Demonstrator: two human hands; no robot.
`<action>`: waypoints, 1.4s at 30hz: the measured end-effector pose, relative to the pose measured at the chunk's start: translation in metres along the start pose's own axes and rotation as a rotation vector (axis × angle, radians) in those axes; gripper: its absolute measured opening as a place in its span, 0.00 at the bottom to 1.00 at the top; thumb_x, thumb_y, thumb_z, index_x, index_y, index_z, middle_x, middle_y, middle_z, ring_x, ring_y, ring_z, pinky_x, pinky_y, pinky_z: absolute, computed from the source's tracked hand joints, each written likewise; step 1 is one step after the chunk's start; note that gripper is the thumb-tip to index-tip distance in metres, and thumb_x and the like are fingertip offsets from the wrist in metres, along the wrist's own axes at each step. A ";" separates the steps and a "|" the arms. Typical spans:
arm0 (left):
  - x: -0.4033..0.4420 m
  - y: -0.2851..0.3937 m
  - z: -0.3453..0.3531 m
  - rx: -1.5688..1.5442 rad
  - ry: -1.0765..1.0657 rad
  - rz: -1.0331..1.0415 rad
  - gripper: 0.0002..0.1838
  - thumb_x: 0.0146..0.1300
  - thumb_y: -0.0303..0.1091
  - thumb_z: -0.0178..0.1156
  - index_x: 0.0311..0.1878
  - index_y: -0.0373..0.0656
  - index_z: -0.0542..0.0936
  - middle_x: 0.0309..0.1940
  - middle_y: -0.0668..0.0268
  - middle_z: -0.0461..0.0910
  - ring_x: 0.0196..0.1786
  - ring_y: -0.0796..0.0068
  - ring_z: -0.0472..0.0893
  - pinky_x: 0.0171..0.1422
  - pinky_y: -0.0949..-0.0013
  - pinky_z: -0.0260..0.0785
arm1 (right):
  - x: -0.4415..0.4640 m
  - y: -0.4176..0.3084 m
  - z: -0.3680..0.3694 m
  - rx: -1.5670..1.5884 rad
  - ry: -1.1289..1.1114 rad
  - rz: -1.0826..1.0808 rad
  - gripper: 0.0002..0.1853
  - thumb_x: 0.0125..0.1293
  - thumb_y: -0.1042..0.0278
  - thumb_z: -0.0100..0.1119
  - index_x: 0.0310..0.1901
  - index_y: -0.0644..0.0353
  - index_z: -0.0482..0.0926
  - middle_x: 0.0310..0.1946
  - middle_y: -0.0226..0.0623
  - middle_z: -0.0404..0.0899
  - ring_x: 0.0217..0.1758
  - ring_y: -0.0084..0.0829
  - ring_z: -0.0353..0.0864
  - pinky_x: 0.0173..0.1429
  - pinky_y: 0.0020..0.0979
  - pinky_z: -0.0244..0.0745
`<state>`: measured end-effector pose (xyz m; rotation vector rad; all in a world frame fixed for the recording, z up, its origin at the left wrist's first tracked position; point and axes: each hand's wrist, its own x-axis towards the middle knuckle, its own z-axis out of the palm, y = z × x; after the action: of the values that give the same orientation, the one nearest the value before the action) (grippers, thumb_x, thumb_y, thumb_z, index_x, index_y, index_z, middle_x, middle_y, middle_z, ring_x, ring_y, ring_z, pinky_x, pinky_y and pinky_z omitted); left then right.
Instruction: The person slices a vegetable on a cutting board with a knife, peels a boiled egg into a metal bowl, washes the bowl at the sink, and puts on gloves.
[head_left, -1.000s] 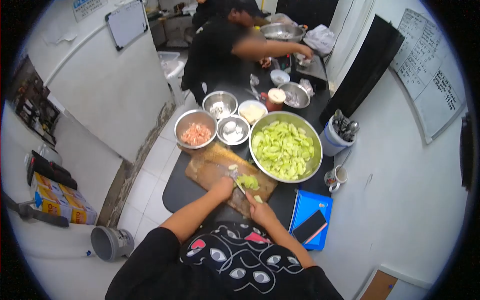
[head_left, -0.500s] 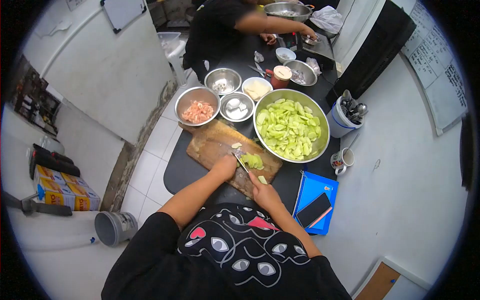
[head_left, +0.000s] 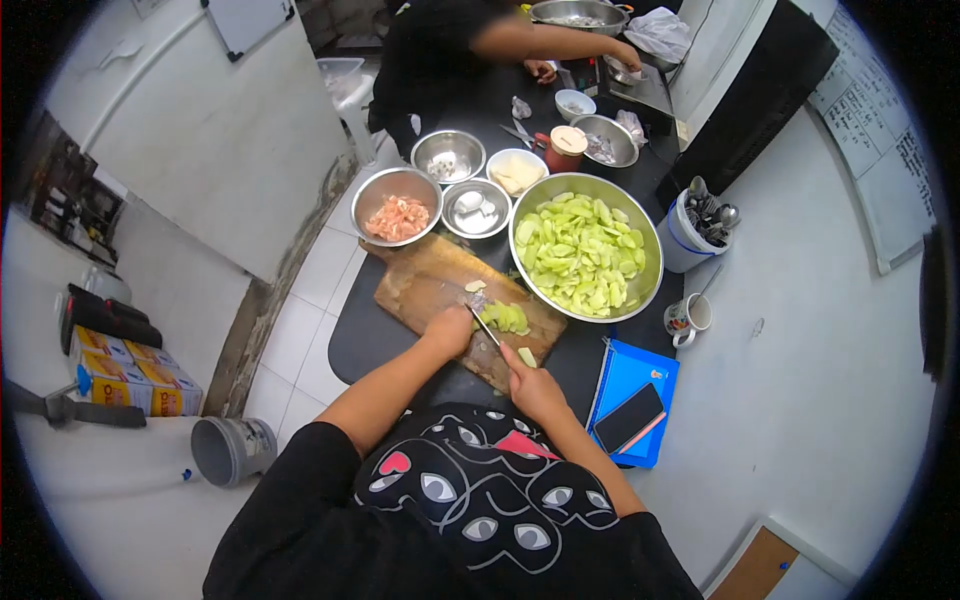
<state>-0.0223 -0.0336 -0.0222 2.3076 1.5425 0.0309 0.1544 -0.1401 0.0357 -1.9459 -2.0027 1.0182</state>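
Note:
My right hand point(head_left: 537, 390) is closed around the handle of a knife point(head_left: 487, 328), its blade slanting up and left over a wooden cutting board point(head_left: 425, 280). Curled fingers of my left hand point(head_left: 449, 331) press down on the board by the blade's tip; whatever lies under them is hidden. Thin pale green vegetable slices point(head_left: 508, 318) lie just right of the blade. A small pale piece point(head_left: 475, 286) sits above it, and another light green piece point(head_left: 527, 357) is near my right hand. Beyond the board stands a large steel bowl point(head_left: 657, 268) full of similar slices point(head_left: 580, 250).
Behind the board are a bowl of pink meat pieces point(head_left: 397, 217), smaller bowls point(head_left: 448, 157) and a red mug with a lid point(head_left: 566, 147). On the right are a cutlery bucket point(head_left: 688, 240), a cup point(head_left: 686, 319), and a phone point(head_left: 630, 417) on a blue folder point(head_left: 640, 365). A co-worker's arm point(head_left: 550, 42) reaches across the back.
The whole view has shifted very slightly. Both hands and the knife stay in nearly the same place on the board. At the back, the co-worker's hand has moved slightly over a small bowl.

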 end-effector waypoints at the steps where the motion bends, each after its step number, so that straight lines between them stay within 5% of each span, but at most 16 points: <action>1: -0.001 -0.001 0.001 0.005 -0.013 0.006 0.09 0.52 0.26 0.51 0.32 0.34 0.80 0.33 0.49 0.79 0.38 0.53 0.80 0.43 0.57 0.73 | -0.001 0.002 0.004 -0.014 -0.005 0.002 0.25 0.61 0.64 0.44 0.62 0.36 0.62 0.30 0.57 0.76 0.33 0.54 0.77 0.40 0.49 0.72; 42: 0.004 0.005 -0.006 0.085 -0.052 0.010 0.11 0.53 0.28 0.50 0.31 0.35 0.81 0.34 0.49 0.79 0.38 0.55 0.81 0.43 0.59 0.74 | 0.000 0.004 0.005 0.013 0.022 0.003 0.25 0.62 0.65 0.44 0.62 0.36 0.63 0.29 0.61 0.75 0.31 0.58 0.76 0.39 0.50 0.72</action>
<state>-0.0178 -0.0304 -0.0155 2.3622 1.5339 -0.0927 0.1548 -0.1423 0.0300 -1.9454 -1.9775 1.0032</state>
